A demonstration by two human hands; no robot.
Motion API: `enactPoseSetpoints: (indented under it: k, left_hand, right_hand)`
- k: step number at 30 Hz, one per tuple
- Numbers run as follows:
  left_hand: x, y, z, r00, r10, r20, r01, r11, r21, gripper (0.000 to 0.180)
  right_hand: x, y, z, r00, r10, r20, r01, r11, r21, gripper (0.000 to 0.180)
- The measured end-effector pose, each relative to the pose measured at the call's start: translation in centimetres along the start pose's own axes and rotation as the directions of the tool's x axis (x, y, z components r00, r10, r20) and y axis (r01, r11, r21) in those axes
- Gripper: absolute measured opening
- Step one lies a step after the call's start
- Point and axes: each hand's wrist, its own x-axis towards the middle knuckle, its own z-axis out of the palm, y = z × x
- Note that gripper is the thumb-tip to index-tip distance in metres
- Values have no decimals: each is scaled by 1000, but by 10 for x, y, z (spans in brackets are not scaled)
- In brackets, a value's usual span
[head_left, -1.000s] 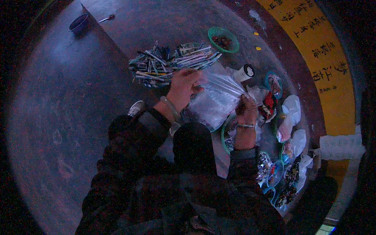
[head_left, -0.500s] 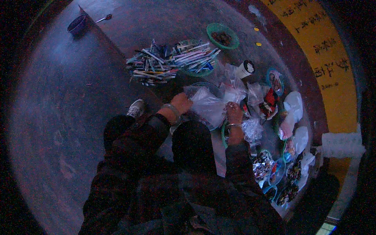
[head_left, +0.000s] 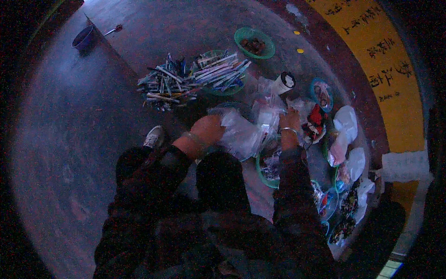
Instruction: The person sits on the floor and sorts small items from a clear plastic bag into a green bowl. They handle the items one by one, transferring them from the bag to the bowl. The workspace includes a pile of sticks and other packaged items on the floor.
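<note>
In dim light my left hand [head_left: 210, 128] is closed on the edge of a clear plastic bag [head_left: 240, 134], which spreads to the right over a round basin. My right hand [head_left: 290, 120] reaches among more crumpled clear bags [head_left: 268, 116], just below a white cylindrical tub [head_left: 284, 83] with a dark rim. Its fingers are too dim and blurred to tell what they hold, if anything. Beside it lies a red and black package [head_left: 316, 122]. Below the bag, a green-rimmed basin [head_left: 258, 170] holds small items that I cannot make out.
Two heaps of pen-like sticks, a loose pile [head_left: 168, 84] and a bundle [head_left: 222, 70] on a green basin, lie ahead. Beyond stands a green bowl [head_left: 240, 46] with brown contents. Bagged goods [head_left: 346, 123] line the right side. A dark bucket [head_left: 83, 41] stands far left.
My right hand has moved from the bag's right edge up and away toward the white tub. The left hand stays on the bag, slightly lower left. The view has shifted a little.
</note>
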Motion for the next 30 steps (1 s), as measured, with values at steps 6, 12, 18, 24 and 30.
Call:
enactPoseSetpoints:
  k: [6, 12, 18, 24, 30]
  left_hand:
    - [-2, 0, -2, 984, 162, -70, -161, 987, 26, 27]
    - [-8, 13, -13, 996, 73, -52, -73, 997, -2, 28]
    - [-5, 26, -22, 996, 87, 7, -88, 995, 47, 24]
    - [7, 4, -4, 940, 64, -334, -194, 908, -371, 34]
    - [-20, 19, -34, 999, 43, -16, -17, 20, -1000, 33]
  right_hand:
    - [25, -33, 38, 980, 120, 156, -123, 992, 13, 30]
    - [33, -16, 45, 976, 177, 123, -178, 984, -1, 27]
    - [45, 26, -12, 981, 155, -115, -152, 988, 42, 23]
    - [30, -21, -157, 796, 297, 528, -476, -231, 848, 16]
    - [-18, -58, -182, 798, 91, 595, -547, -302, 780, 7]
